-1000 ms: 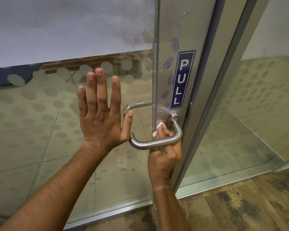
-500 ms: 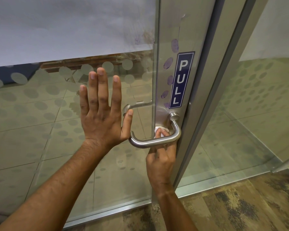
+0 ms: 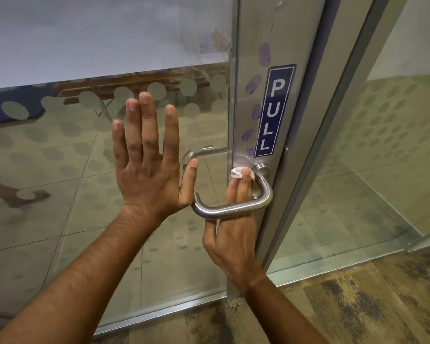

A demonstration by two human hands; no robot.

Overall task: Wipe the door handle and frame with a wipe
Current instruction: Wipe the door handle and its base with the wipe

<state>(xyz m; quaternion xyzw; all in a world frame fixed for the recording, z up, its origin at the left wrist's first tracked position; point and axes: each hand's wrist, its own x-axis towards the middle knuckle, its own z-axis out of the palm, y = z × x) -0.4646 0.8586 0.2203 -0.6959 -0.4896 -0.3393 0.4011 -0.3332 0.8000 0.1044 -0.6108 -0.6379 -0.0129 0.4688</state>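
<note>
A curved steel door handle point(image 3: 236, 211) juts from the silver door frame point(image 3: 253, 33) under a blue PULL sign point(image 3: 274, 111). My right hand point(image 3: 230, 234) reaches up behind the handle bar and presses a crumpled white wipe point(image 3: 237, 173) against the frame, just left of the handle's upper mount. Only the top of the wipe shows past my fingertips. My left hand point(image 3: 148, 160) lies flat and spread on the glass door panel point(image 3: 60, 170), its thumb near the handle's left end.
Purple fingerprint smudges point(image 3: 255, 85) run down the frame left of the sign. A second handle point(image 3: 196, 155) shows through the glass on the far side. A fixed glass panel point(image 3: 372, 157) stands to the right. Patterned carpet point(image 3: 333, 306) covers the floor below.
My right hand has slid upward behind the handle, carrying the wipe from the lower frame to just beside the upper mount. The left hand stays pressed on the glass.
</note>
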